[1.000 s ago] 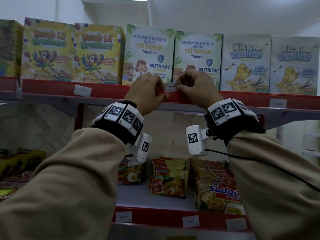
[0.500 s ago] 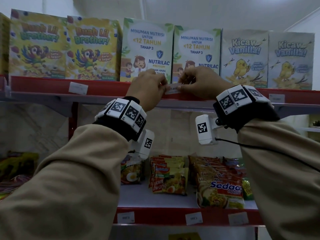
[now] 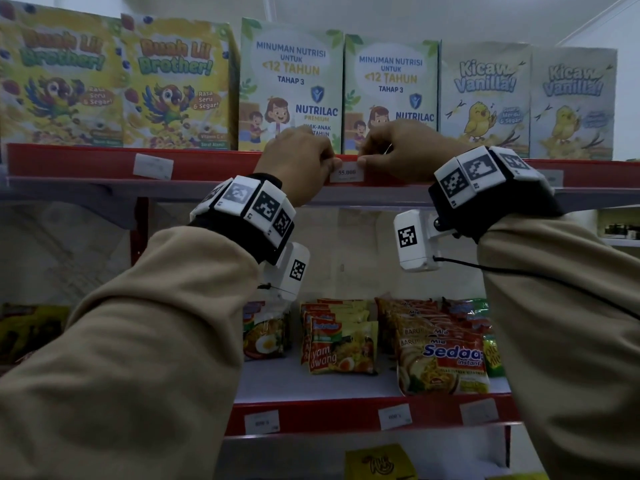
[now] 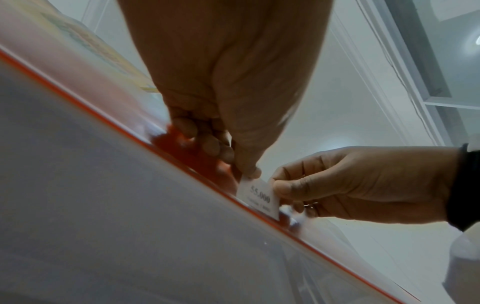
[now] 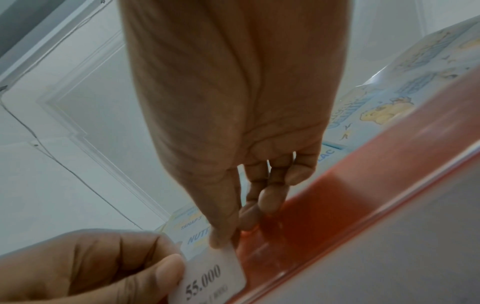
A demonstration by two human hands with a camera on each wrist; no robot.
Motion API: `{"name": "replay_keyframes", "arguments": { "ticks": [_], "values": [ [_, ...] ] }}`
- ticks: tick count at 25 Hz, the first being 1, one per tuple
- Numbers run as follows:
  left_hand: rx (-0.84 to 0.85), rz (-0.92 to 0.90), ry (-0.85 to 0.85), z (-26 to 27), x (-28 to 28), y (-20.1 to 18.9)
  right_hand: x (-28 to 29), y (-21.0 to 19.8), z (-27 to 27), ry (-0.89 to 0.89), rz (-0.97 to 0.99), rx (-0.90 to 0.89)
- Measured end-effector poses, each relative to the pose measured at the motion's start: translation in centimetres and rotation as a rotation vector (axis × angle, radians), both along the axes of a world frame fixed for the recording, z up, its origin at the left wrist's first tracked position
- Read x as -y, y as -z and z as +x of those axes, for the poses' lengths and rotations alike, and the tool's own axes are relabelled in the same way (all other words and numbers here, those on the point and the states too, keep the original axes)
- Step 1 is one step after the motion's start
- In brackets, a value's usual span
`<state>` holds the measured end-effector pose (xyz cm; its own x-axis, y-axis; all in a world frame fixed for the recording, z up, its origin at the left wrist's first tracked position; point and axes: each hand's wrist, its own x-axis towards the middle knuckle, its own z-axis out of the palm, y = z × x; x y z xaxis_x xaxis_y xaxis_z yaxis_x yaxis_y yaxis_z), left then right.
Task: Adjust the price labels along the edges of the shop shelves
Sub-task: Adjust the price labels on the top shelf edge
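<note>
Six cartons stood along the top shelf point(image 3: 86, 164): two yellow parrot cereal boxes point(image 3: 114, 81), two Nutrilac boxes point(image 3: 291, 84) and two Kicaw Vanilla boxes point(image 3: 485, 95). Its red front edge carried three price labels in view, and the lower shelf point(image 3: 346, 415) edge carried three more below the noodle packets point(image 3: 341, 344).

The middle label point(image 3: 347, 173) on the top edge was a small white card printed "55.000" with finer, unreadable print beneath. It lay flat against the red strip, below the seam between the two Nutrilac boxes.

The left hand point(image 3: 298, 164) pinched the card's left end between thumb and curled fingers; the right hand point(image 3: 398, 150) pinched its right end the same way, both thumbs on the card's face.
</note>
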<state>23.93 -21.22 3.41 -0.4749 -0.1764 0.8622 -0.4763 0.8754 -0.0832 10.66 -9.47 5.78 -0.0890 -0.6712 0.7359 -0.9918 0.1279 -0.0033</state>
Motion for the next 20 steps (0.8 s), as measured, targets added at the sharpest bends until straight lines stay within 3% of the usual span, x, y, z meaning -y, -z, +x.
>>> {"name": "replay_keyframes", "arguments": {
  "ticks": [20],
  "values": [
    [-0.034, 0.043, 0.062, 0.75, 0.21, -0.44, 0.13, -0.14, -0.57, -0.037, -0.022, 0.010]
  ]
}}
